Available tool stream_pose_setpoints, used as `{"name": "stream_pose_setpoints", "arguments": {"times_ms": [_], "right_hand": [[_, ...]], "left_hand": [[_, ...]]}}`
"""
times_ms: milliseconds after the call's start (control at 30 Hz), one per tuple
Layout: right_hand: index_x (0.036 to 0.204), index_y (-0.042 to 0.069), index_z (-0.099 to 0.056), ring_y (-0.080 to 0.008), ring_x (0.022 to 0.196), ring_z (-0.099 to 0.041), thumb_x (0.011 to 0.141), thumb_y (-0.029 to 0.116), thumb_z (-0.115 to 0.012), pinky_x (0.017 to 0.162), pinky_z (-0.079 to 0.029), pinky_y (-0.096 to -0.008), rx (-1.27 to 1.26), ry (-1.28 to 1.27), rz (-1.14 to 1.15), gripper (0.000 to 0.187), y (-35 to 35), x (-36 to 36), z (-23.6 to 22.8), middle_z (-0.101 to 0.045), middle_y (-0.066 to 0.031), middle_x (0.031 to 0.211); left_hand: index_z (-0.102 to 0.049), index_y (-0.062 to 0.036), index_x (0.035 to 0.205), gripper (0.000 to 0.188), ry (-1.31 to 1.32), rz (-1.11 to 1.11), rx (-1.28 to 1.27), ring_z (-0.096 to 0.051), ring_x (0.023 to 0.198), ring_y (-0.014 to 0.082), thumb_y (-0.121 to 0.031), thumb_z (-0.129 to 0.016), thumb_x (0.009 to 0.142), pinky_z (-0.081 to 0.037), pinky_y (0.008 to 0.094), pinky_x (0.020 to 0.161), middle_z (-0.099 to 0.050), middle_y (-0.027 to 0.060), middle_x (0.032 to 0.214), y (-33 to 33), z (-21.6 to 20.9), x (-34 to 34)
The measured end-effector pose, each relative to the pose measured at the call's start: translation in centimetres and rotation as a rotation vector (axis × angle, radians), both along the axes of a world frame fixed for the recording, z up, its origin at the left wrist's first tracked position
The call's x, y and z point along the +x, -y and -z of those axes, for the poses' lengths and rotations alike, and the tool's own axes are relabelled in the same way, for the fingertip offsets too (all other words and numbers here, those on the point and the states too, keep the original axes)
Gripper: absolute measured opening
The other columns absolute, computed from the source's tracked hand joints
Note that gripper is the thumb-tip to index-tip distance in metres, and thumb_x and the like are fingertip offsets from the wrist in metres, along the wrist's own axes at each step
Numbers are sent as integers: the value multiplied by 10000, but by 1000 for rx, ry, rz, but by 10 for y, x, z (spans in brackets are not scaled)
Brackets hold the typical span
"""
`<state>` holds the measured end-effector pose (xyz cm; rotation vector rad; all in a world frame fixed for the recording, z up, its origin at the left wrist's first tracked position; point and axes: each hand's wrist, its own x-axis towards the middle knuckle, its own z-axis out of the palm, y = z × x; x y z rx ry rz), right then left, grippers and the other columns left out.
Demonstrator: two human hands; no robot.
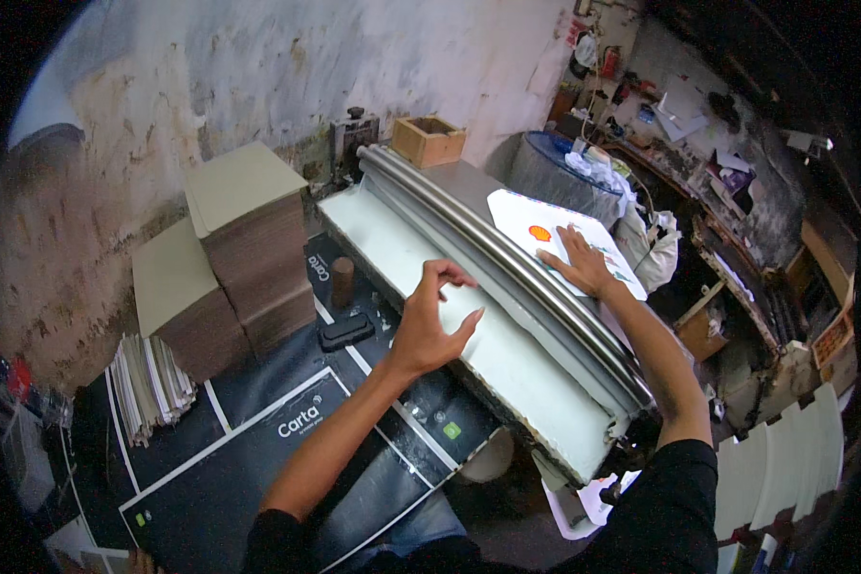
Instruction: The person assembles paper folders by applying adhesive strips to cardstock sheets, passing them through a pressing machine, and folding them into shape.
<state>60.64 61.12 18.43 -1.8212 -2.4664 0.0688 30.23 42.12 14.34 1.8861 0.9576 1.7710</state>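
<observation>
My right hand (584, 265) lies flat with fingers spread on a white printed sheet (515, 212) that bears a red and yellow emblem. The sheet rests on the far side of a long steel roller (507, 251). My left hand (435, 320) hovers over the near side of the roller machine. Its fingers are curved and apart from the thumb, with nothing between them. Beneath it runs a long trough (509, 378) with a smooth white surface, perhaps a liquid. A grey roller or strip (450, 237) lies between trough and steel roller.
Two tall stacks of grey-brown board (249, 196) stand left on a dark printed covering (239, 488). A bundle of sheets (150, 387), a dark block (346, 332) and a brown cylinder (342, 281) are nearby. A wooden box (429, 143) sits behind the roller, near a blue-rimmed drum (555, 177).
</observation>
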Motion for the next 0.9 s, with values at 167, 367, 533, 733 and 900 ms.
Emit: {"name": "stream_pose_setpoints", "arguments": {"times_ms": [167,367,533,733,900], "right_hand": [[1622,129,-170,-357,1559,-82,898,851,-284,1216,-91,-620,-28,2,-10,1028,15,-9,-1,-83,-196,1685],[1629,155,-144,-343,1562,-76,945,797,-228,1217,-88,-624,-45,58,2,942,20,-11,-4,-77,-151,1695],[1631,161,-132,-331,1565,-63,953,787,-226,1219,-78,-622,-60,68,-10,928,18,-9,-2,-54,-141,1699],[1633,166,-109,-331,1565,-55,959,776,-229,1220,-78,-623,-94,71,-33,918,22,-11,-4,-42,-140,1700],[1633,172,-113,-346,1563,-54,951,785,-220,1209,-82,-649,-83,67,-33,923,17,-7,-2,-42,-138,1700]], "left_hand": [[-407,-31,1268,609,-21,-7,82,-605,1174,313,-48,-761,773,-457,426,975,-622,143,1175,-19,7,15],[-411,-33,1296,650,-206,-99,158,-590,1159,324,-37,-755,744,-428,440,1006,-622,135,1179,-28,11,30],[-440,-42,1277,601,-347,-172,331,-595,1126,280,-30,-746,760,-441,429,955,-618,125,1153,-43,15,35],[-461,-55,1250,560,-500,-274,397,-588,1086,264,-45,-738,763,-438,420,931,-606,109,1065,-53,27,45],[-480,-53,1253,528,-525,-315,441,-601,1053,252,-56,-722,783,-437,415,908,-613,97,1058,-61,41,46]]}}
